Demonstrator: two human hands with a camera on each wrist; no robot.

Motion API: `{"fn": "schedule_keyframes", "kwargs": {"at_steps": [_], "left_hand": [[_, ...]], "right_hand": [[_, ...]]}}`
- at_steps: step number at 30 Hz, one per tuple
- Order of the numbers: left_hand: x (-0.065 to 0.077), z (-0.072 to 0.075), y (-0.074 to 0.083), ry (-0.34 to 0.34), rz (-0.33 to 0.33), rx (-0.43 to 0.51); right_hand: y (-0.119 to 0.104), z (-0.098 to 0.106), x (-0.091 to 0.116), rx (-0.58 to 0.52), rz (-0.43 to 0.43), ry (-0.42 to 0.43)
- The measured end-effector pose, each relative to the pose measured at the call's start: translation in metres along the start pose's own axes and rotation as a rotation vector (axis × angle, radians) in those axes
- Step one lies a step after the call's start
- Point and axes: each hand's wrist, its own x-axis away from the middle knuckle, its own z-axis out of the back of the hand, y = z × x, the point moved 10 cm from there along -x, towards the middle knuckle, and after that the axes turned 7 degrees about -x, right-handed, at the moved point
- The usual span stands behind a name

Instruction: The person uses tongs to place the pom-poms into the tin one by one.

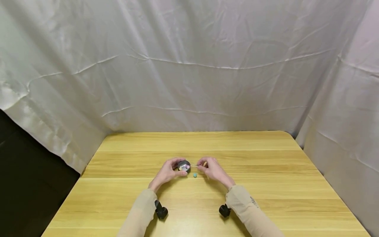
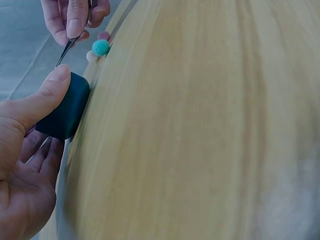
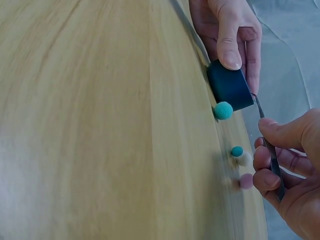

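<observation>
Fingers, left hand (image 1: 166, 172): curled round a small dark cup (image 1: 184, 165); thumb (image 2: 47, 92) is pressed on its near side, other fingers (image 3: 231, 40) are wrapped over its far side.
Fingers, right hand (image 1: 212, 168): pinched together on thin metal tweezers (image 3: 270, 150); thumb and forefinger are clamped on the shaft.
Cup: held tilted on the wooden table (image 1: 266, 184), just beyond the left fingertips; pale and pink contents are seen inside from the head view, too small to tell more.
Tweezers: tip is brought to the cup's rim, between the two hands; whether anything is gripped in the tip cannot be told.
Teal ball (image 3: 223, 110): fuzzy, lying on the table, touching or just beside the cup's base, between the left fingers and the right fingers.
Small teal ball (image 3: 237, 151): lying just below the right forefinger, apart from the cup.
White ball (image 3: 244, 159): touching the small teal ball, just beside the right fingers.
Pink ball (image 3: 246, 180): under the right hand's lower fingers, close to them.
Sleeves: beige, seen on both forearms.
Backdrop: white creased cloth (image 1: 189, 65) is hung behind and beside the table.
</observation>
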Motion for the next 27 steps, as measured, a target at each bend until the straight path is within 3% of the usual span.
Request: {"fn": "schedule_keyframes", "kwargs": {"at_steps": [10,21,27], "left_hand": [[-0.002,0.0,-0.002,-0.005,-0.015,-0.022],[-0.001,-0.001,-0.001,-0.008,-0.012,-0.035],[-0.001,0.001,-0.001,0.001,-0.023,-0.042]], "right_hand": [[0.007,0.012,0.005,0.011,-0.04,0.01],[0.033,0.052,0.024,0.021,-0.005,-0.002],[0.043,0.062,0.028,0.061,0.006,-0.031]]}}
